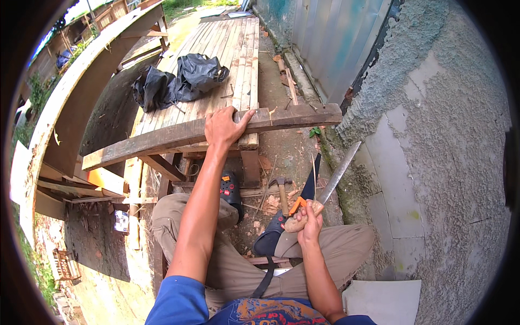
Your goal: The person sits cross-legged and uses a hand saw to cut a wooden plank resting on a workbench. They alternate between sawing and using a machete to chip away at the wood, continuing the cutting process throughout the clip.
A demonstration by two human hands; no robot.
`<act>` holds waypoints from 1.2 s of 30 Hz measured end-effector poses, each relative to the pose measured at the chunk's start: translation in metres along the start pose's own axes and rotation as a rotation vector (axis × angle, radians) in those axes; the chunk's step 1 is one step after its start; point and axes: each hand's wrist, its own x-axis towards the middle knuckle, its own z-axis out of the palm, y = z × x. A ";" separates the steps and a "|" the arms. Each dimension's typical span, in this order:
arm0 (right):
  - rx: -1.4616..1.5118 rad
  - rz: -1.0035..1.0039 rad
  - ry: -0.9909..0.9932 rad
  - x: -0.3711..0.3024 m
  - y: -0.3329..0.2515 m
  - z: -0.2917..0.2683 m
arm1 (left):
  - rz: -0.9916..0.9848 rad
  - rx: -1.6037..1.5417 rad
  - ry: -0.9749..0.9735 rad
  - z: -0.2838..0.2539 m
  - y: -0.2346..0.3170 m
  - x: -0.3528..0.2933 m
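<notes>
A long, slightly bowed wooden beam point(298, 115) lies across the near end of a slatted bamboo bench point(238, 46). My left hand point(223, 127) presses on its top, fingers curled over the far side and thumb pointing right. At the lower right my right hand point(310, 221) is closed round the wooden handle of a machete point(340, 171), whose blade slants up toward the wall. Just behind that hand is a handsaw point(310, 181) with a dark blade and orange handle. A claw hammer point(283, 196) with a wooden handle stands beside my shoe.
Two black plastic bags point(197, 77) rest on the bench. A large wooden panel point(89, 86) curves along the left. At the right rises a rough plastered wall point(449, 179), with a corrugated metal sheet point(341, 43) farther off. Wood chips litter the ground near my feet.
</notes>
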 end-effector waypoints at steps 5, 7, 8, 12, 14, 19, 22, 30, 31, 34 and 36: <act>0.086 -0.096 -0.029 -0.010 -0.041 0.051 | 0.003 -0.028 0.034 -0.002 -0.003 -0.008; -0.007 -0.150 -0.131 -0.005 -0.039 0.060 | -0.003 -0.036 0.056 -0.001 0.000 -0.007; -0.057 -0.101 -0.187 -0.004 -0.039 0.066 | -0.002 -0.030 0.071 -0.001 0.000 -0.008; -0.215 0.057 -0.314 0.004 -0.047 0.096 | 0.005 0.000 0.108 0.001 -0.003 -0.010; -0.139 -0.078 -0.308 0.012 -0.049 0.112 | 0.008 0.001 0.121 0.002 -0.003 -0.011; 0.073 -0.332 -0.275 0.033 -0.051 0.147 | -0.013 0.034 0.122 -0.001 -0.002 -0.013; -0.209 -0.061 -0.328 0.043 -0.017 0.139 | -0.008 0.009 0.116 -0.002 0.007 -0.011; -0.217 0.095 -0.375 0.022 -0.046 0.143 | 0.014 -0.002 0.157 0.002 -0.003 -0.012; -0.158 -0.035 -0.376 0.020 -0.059 0.146 | 0.014 -0.002 0.159 0.003 -0.001 -0.012; 0.004 -0.356 -0.368 0.017 -0.085 0.161 | 0.030 0.010 0.182 0.006 -0.008 -0.012; 0.090 -0.506 -0.341 0.017 -0.089 0.171 | 0.008 0.018 0.179 0.007 -0.010 -0.014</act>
